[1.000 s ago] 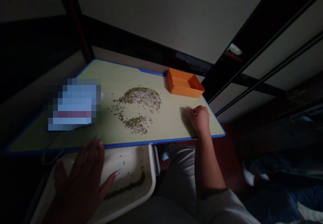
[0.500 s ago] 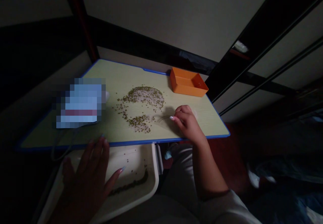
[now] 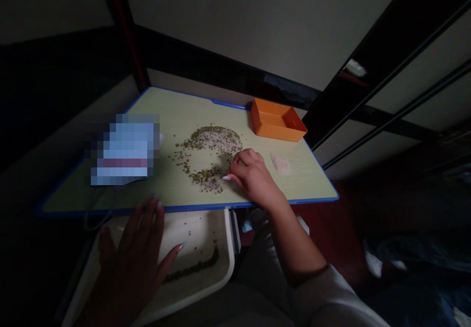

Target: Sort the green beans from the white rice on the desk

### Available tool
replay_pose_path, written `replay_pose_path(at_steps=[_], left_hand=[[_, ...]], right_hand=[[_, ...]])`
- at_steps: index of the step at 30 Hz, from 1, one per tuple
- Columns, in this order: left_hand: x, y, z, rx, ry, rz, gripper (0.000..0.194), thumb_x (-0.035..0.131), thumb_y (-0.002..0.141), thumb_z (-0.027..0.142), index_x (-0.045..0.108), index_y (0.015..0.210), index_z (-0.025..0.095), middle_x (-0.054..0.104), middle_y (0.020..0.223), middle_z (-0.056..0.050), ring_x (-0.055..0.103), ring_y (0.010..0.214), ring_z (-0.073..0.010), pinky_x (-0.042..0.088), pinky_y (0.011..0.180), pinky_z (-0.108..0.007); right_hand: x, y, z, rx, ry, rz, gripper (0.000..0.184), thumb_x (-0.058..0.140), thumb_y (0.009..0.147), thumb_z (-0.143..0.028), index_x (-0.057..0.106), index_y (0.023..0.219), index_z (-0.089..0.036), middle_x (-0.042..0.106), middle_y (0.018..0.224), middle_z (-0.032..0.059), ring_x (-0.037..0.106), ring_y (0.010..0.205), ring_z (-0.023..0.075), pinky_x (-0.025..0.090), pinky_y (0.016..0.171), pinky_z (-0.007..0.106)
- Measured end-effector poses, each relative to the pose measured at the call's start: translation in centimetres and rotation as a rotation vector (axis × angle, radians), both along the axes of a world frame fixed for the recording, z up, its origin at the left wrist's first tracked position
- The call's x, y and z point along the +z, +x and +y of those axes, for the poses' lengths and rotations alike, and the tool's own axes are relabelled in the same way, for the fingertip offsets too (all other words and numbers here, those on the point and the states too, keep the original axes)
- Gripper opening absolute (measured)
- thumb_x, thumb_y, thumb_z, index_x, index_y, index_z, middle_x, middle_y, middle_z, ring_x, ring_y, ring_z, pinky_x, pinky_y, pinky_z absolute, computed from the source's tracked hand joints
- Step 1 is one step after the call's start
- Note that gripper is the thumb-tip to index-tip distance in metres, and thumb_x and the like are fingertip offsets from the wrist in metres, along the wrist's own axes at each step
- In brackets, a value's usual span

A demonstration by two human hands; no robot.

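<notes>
On the table (image 3: pixel 301 184), green and whitish grains lie in a curved upper pile (image 3: pixel 213 138) and a smaller lower pile (image 3: pixel 206 179). My right hand (image 3: pixel 253 175) is pinched at the right edge of the lower pile. A thin, see-through-looking tool shows faintly at its fingertips; its kind cannot be made out. Right of this hand lies a small patch of pale grains (image 3: pixel 281 163). My left hand (image 3: pixel 136 248), fingers spread, is over the white drawer bin (image 3: pixel 230 263) by the table's front edge, holding nothing visible. Dark grains (image 3: pixel 195 268) line the bin's bottom.
An orange open box (image 3: pixel 275 123) stands at the back right of the table. At the left is a blurred-out bright device (image 3: pixel 125 150) with a cable (image 3: pixel 88 214). A wall rises behind the table. Someone's shoe (image 3: pixel 373 263) shows on the floor at right.
My right hand has moved left across the table from the right side to the lower pile, uncovering the pale patch. My left hand keeps its place over the bin. The view has shifted slightly.
</notes>
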State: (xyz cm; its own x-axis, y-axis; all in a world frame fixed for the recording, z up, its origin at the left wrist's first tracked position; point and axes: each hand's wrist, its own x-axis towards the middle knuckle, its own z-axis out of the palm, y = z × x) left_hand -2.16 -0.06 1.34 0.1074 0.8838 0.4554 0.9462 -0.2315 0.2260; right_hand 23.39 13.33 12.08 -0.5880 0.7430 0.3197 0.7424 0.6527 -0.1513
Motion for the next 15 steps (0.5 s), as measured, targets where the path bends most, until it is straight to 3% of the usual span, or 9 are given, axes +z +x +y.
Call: replay_pose_path(at_steps=[9,15], left_hand=[[-0.1,0.0,0.0,-0.002,0.012,-0.008,0.085,0.045,0.091,0.056,0.003,0.16,0.028,0.038,0.162,-0.02,0.041,0.149,-0.0389,0.019,0.12,-0.081],[-0.1,0.1,0.1,-0.006,0.024,-0.009,0.084,0.046,0.092,0.055,0.005,0.16,0.028,0.04,0.16,-0.021,0.043,0.147,-0.0397,0.02,0.118,-0.082]], right_hand=[[0.2,-1.0,-0.5,0.05,-0.004,-0.032,0.03,0.055,0.104,-0.039,0.074,0.089,-0.02,0.064,0.106,0.0101,0.047,0.107,0.0258,0.034,0.089,0.039],[0.8,-0.1,-1.2,0.021,-0.002,0.032,0.027,0.057,0.103,-0.036,0.071,0.087,-0.02,0.063,0.106,0.0104,0.049,0.106,0.026,0.036,0.092,0.04]])
